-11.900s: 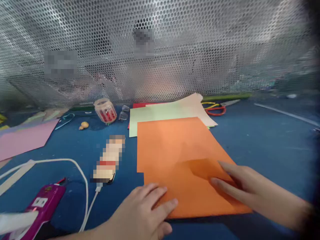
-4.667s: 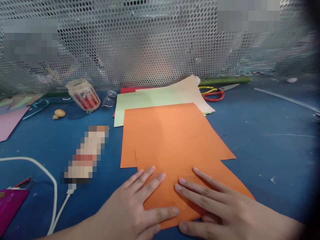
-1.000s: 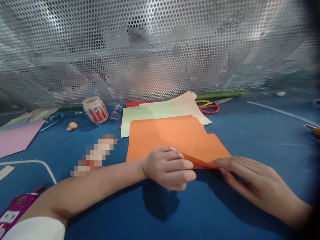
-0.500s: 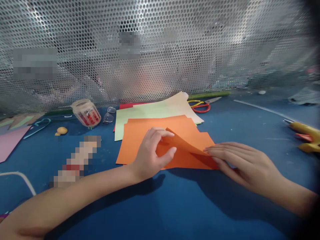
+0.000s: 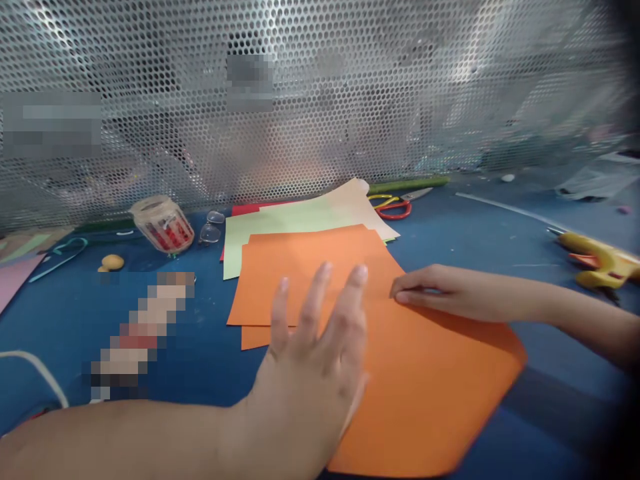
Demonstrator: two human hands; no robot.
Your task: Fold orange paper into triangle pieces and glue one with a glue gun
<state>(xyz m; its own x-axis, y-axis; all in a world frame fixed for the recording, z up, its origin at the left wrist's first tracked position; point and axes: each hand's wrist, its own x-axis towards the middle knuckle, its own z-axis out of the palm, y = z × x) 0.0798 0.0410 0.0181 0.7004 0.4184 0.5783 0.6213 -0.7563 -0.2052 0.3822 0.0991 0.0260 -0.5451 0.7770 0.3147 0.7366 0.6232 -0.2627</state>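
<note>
A large orange sheet of paper (image 5: 430,387) slants toward me from the stack, its near right corner bent. My right hand (image 5: 450,292) pinches this sheet by its far edge, fingers and thumb pressed together. My left hand (image 5: 317,360) is spread above the sheet's left side, fingers stretched forward and slightly blurred. Its thumb is mostly hidden, and I cannot tell whether the palm touches the paper. Beyond the hands, more orange sheets (image 5: 295,267) lie stacked with uneven edges, over pale green paper (image 5: 237,247) and a red sheet (image 5: 245,209).
Scissors (image 5: 393,208) with red and yellow handles lie behind the papers. A yellow glue gun (image 5: 597,257) is at the right. To the left are a clear jar (image 5: 163,227) with red contents, glasses (image 5: 210,232) and pink paper (image 5: 15,280). Perforated metal mesh (image 5: 310,100) rises behind.
The orange sheet has been lifted off the stack and drawn toward me. My right hand moved slightly up and left with it; my left hand came nearer and spread its fingers.
</note>
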